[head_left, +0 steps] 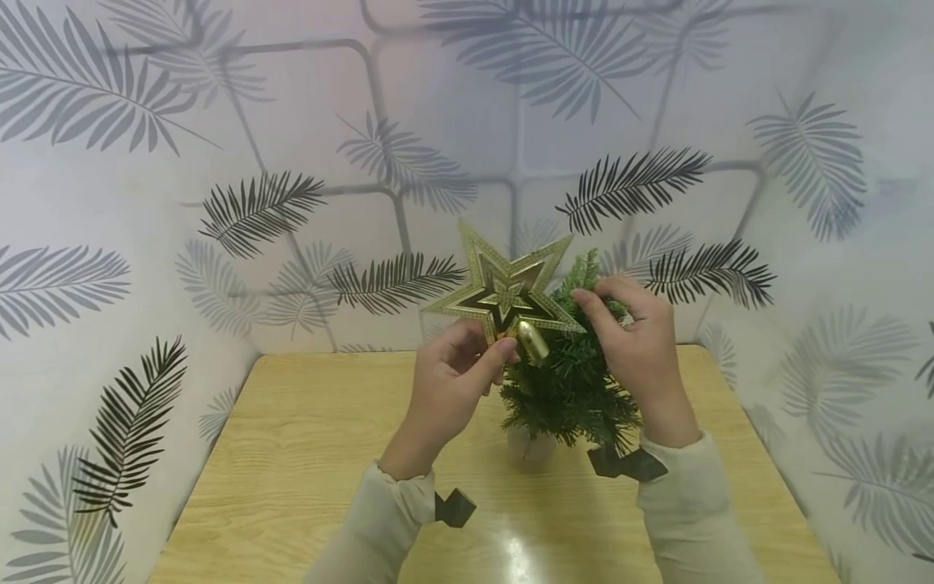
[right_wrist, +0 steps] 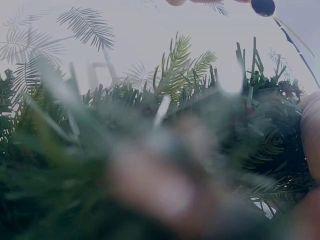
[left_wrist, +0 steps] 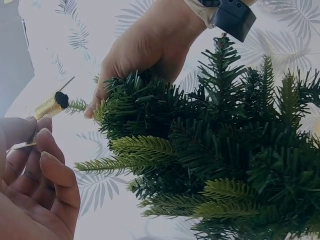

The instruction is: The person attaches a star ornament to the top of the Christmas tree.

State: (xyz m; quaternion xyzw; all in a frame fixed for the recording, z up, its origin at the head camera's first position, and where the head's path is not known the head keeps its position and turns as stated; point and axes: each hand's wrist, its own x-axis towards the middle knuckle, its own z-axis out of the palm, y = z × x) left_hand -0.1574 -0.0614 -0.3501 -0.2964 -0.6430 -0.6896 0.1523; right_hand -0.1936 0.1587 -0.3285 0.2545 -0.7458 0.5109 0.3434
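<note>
My left hand (head_left: 454,385) pinches a gold star tree topper (head_left: 508,298) near its lower points, thumb in front. The star faces me, and its gold tube-shaped socket (head_left: 533,341) sticks out beside the thumb. In the left wrist view the socket's dark hollow end (left_wrist: 61,99) points toward the treetop, a short gap away. Just to the right stands a small artificial Christmas tree (head_left: 572,397) with green branches. My right hand (head_left: 642,341) grips its top, thumb and fingers curled about the upper branches; foliage hides some fingertips in the right wrist view.
The tree's pale base (head_left: 531,446) stands on a light wooden table (head_left: 306,454). Behind and at both sides hang walls (head_left: 452,97) with a leaf pattern. Dark wrist mounts (head_left: 456,508) project from both sleeves.
</note>
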